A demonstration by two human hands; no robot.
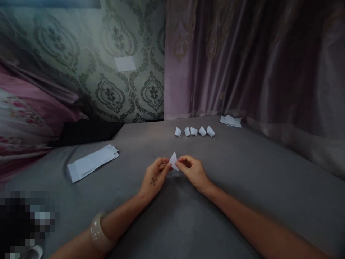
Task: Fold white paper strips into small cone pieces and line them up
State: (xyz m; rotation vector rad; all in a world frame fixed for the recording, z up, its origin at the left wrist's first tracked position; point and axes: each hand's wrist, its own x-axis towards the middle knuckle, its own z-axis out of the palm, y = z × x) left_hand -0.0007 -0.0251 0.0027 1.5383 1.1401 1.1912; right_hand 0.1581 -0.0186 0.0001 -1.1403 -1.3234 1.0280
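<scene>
Your left hand (pixel 154 176) and right hand (pixel 194 172) are holding a small folded paper (pixel 174 160) between them, its pointed tip showing clear of your fingers. Each hand is forming a nearly closed pinch, the left thumb and fingers gripping the paper's left side, the right its right side. Beyond them, five folded pieces (pixel 193 131) are standing in a row; paper strips (pixel 91 162) are lying leftward.

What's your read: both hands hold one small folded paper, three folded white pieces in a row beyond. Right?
Not quite: the head view shows five folded white pieces in the row beyond, not three. The left hand and right hand do both hold one small folded paper.
</scene>
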